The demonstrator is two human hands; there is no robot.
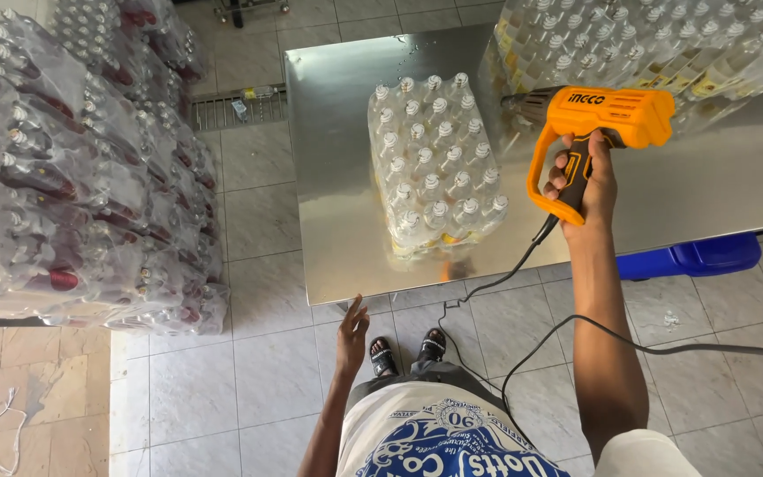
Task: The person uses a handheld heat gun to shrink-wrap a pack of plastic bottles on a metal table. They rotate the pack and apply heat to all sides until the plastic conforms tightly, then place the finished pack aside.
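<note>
Left hand hangs free, fingers apart; right hand clamped on heat gun, wrapped bottle pack mid-desk, film tight on top.

Orange heat gun in right hand, beside wrapped bottle pack

The desk stands before me at twelve o'clock. On it, near its front edge, sits the wrapped pack of bottles. My right grip holds the heat gun at one o'clock, just right of the pack. Behind it at two o'clock lie more bottle packs. At nine o'clock stacked packs fill the floor.
</note>
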